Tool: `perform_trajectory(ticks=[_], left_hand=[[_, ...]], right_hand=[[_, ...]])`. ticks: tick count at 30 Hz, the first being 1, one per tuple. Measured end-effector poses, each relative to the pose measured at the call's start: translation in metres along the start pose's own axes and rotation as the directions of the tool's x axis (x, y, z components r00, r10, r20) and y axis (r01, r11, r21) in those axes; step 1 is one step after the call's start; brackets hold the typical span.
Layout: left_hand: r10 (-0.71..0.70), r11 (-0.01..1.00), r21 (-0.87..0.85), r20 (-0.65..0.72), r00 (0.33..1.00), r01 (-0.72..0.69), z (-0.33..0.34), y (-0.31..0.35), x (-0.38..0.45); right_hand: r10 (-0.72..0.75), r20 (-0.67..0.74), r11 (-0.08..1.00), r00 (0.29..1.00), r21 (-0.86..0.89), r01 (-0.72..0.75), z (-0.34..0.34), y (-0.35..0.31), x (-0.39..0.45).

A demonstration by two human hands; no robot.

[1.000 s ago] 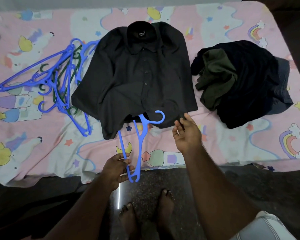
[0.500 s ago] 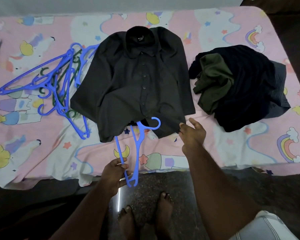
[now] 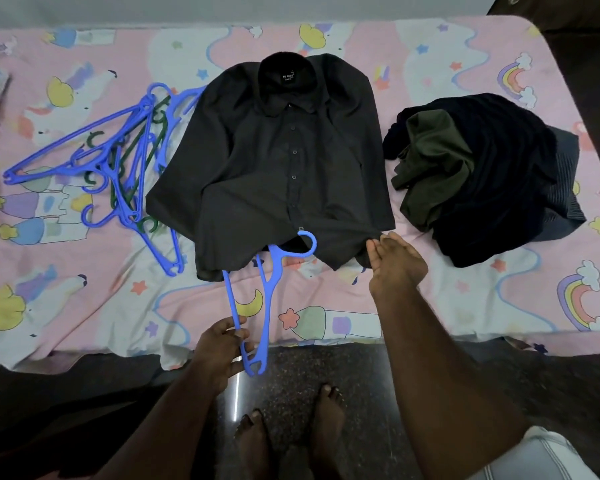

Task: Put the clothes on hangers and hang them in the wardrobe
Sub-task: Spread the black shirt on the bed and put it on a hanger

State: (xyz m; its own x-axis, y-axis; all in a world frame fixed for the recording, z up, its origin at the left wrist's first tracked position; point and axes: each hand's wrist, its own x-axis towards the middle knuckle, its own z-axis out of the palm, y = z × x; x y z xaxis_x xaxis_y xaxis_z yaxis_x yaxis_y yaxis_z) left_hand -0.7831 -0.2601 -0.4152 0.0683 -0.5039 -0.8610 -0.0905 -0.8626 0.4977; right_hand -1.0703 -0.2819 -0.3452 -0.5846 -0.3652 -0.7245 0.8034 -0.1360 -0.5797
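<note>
The left hand (image 3: 219, 348) is closed around one end of a blue hanger (image 3: 265, 296), near the edge of the bed (image 3: 430, 306). The hanger is held with its hook pointing away from the person; the hook lies on the lower hem of the black shirt (image 3: 278, 168), and one arm of the hanger goes under the hem. Compared with half a second ago, the hanger is pushed a little deeper, so the hook now sits over the dark cloth near the lowest button.

The right hand (image 3: 395, 265) is placed at the right corner of the shirt's hem. Its fingers are slightly bent and the fingertips touch the cloth; whether the cloth is pinched cannot be told. One second ago this hand was just beside the hem, and it has been moved a little to the right since then.

The shirt is spread flat on the bed, buttoned, with the collar away from the person. To its left a heap of hangers (image 3: 118, 168), blue and green, is lying, touching the shirt's side. To the right, apart from the shirt, a pile of dark clothes (image 3: 492, 178) is seen, with an olive piece on top. Bare feet (image 3: 288, 441) are seen on the dark floor (image 3: 291, 365) below.
</note>
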Motion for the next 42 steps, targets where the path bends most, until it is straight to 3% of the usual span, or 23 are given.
perform_trajectory(ticks=[5,19,29,42], left_hand=[[-0.01,1.0,0.012,-0.043,0.999,0.01,-0.01,-0.003,0.007],[-0.015,1.0,0.006,-0.104,0.994,0.015,0.009,-0.008,-0.001],[-0.063,0.992,-0.112,0.009,0.998,0.064,0.056,-0.005,-0.013],[-0.093,0.974,-0.206,0.029,0.995,0.097,0.097,0.002,-0.003]], right_hand=[[0.031,0.023,0.989,0.999,0.142,-0.034,-0.001,0.001,0.009],[0.027,-0.006,0.984,1.0,0.177,-0.025,0.02,-0.002,-0.008],[0.062,0.008,0.988,0.998,0.142,-0.062,0.024,0.006,-0.028],[0.074,0.039,0.981,0.996,0.175,-0.08,0.011,-0.006,-0.035]])
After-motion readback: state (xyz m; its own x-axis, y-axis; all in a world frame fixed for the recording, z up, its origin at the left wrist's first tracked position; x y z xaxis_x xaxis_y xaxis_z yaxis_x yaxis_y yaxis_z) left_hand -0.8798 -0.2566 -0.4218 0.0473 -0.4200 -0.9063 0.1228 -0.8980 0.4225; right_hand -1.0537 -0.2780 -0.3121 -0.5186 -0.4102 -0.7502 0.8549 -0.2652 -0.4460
